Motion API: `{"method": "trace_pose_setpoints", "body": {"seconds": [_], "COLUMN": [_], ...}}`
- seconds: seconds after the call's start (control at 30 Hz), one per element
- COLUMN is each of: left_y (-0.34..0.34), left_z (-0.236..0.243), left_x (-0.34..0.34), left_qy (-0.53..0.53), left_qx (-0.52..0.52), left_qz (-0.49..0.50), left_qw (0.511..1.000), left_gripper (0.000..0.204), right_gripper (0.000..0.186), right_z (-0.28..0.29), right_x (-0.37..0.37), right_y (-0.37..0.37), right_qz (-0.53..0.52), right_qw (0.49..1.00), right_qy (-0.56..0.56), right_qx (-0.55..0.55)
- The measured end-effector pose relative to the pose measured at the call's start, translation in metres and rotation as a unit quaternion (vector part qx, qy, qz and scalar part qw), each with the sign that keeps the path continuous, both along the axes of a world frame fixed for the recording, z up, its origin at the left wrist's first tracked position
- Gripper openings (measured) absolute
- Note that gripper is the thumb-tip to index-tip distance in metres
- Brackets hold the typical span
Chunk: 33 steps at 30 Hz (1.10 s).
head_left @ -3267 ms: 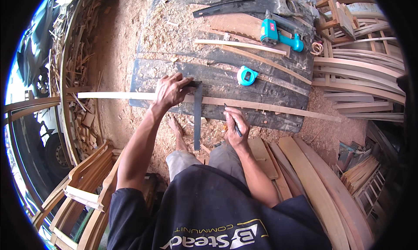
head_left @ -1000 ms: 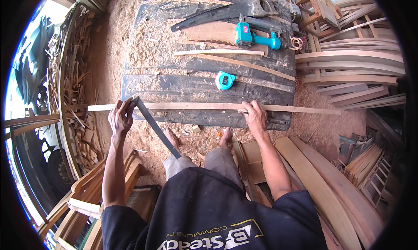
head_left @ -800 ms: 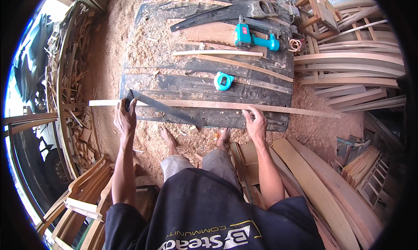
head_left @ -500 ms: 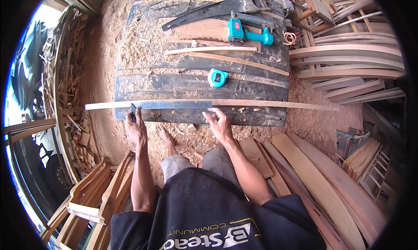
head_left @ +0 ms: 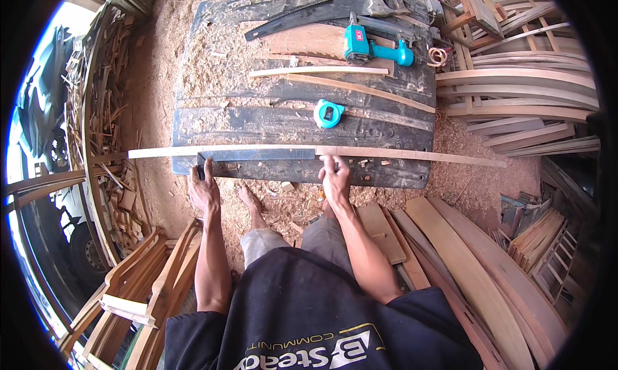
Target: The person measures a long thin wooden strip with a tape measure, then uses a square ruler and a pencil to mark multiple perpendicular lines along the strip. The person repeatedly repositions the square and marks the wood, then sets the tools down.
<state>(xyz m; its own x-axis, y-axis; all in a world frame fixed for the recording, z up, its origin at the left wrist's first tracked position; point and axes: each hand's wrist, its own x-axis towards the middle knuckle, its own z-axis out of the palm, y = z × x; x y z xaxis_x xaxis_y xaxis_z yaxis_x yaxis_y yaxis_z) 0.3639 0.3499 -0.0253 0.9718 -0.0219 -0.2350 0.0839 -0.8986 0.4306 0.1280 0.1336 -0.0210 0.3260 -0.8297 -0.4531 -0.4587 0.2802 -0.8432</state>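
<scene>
A long, thin wooden strip (head_left: 380,152) lies across the near edge of a dark worktop and sticks out past both sides. Along its near side runs the metal blade of a try square (head_left: 270,155). My left hand (head_left: 205,191) is closed on the square's short dark stock at the blade's left end. At the blade's right end, my right hand (head_left: 336,182) has curled fingers against the strip; whatever they pinch, if anything, is too small to make out. A turquoise tape measure (head_left: 329,113) rests just beyond the strip.
The worktop (head_left: 238,126) is strewn with shavings. On its far part lie a handsaw (head_left: 309,16), a turquoise power tool (head_left: 358,45) and thin wood offcuts (head_left: 318,72). Curved boards (head_left: 515,80) are stacked at right, more planks (head_left: 450,241) near right, and shaped wood pieces (head_left: 158,286) near left.
My right hand has shifted slightly right and its fingers have curled in at the blade's end. My left hand keeps its hold on the square. The whole view has shifted slightly.
</scene>
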Motion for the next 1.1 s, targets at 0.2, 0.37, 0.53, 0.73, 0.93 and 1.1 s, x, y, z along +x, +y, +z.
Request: {"method": "trace_pose_setpoints", "body": {"seconds": [0.2,0.37,0.53,0.73,0.93,1.1], "left_y": [-0.003,-0.004,-0.003,-0.004,-0.005,-0.006], "left_z": [0.006,0.006,0.003,0.005,0.007,0.009], "left_x": [-0.001,0.000,0.000,-0.002,-0.002,-0.004], "left_qy": [0.033,0.029,0.039,0.036,0.048,0.045], "left_qx": [0.001,0.013,-0.005,0.000,-0.005,0.010], "left_qz": [-0.003,-0.003,0.000,-0.002,0.000,0.000], "left_qw": [0.999,0.999,0.999,0.999,0.999,0.999], "left_gripper": [0.088,0.089,0.088,0.088,0.089,0.088], "right_gripper": [0.085,0.084,0.032,0.028,0.030,0.030], "right_z": [0.006,0.021,0.020,0.002,-0.003,-0.002], "right_x": [-0.016,-0.018,0.007,0.040,0.046,0.046], "right_y": [-0.018,-0.037,-0.031,-0.024,-0.025,-0.023], "right_qz": [-0.045,-0.075,0.031,0.068,0.057,0.058], "right_qw": [0.983,0.965,0.943,0.978,0.986,0.988], "right_qy": [-0.174,-0.242,-0.332,-0.193,-0.153,-0.136], "right_qx": [-0.042,0.074,-0.025,-0.050,-0.020,-0.045]}}
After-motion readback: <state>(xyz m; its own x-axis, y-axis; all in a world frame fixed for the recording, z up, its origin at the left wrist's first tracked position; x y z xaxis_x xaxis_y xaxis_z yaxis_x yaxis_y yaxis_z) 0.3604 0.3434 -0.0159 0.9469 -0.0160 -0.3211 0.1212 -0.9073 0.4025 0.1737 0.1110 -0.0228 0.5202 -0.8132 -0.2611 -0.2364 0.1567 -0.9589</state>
